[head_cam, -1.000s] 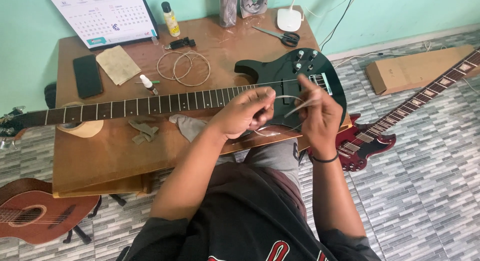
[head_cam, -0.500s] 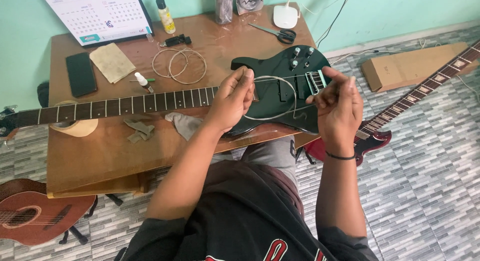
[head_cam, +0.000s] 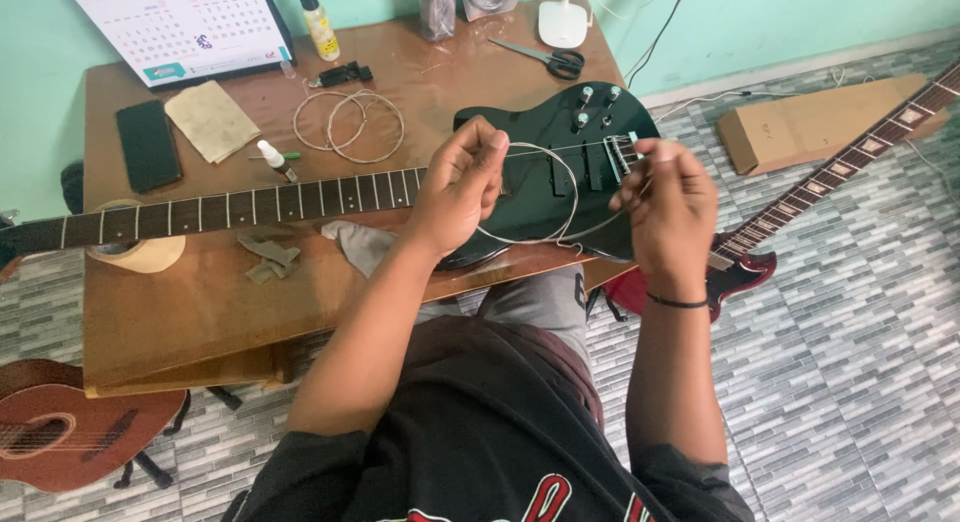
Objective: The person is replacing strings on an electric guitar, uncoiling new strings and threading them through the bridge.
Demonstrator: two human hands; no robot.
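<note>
Mid-frame, the left hand (head_cam: pixel 462 187) and right hand (head_cam: pixel 668 197) each pinch a looped string (head_cam: pixel 545 197) over the black guitar (head_cam: pixel 560 152); restringing looks underway, needing the end fed through the bridge (head_cam: pixel 622 152).

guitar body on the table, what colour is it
Glossy black guitar body, clearest in the head view.

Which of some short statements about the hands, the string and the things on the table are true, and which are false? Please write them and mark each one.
1. Both hands hold a loop of guitar string over the black guitar. True.
2. The scissors lie on the floor. False: they lie on the wooden table, near the wall.
3. The left hand and right hand are apart. True.
4. The black phone rests on the guitar neck. False: it lies on the table, beside a folded cloth.
5. A red guitar is on the floor. True.
</note>
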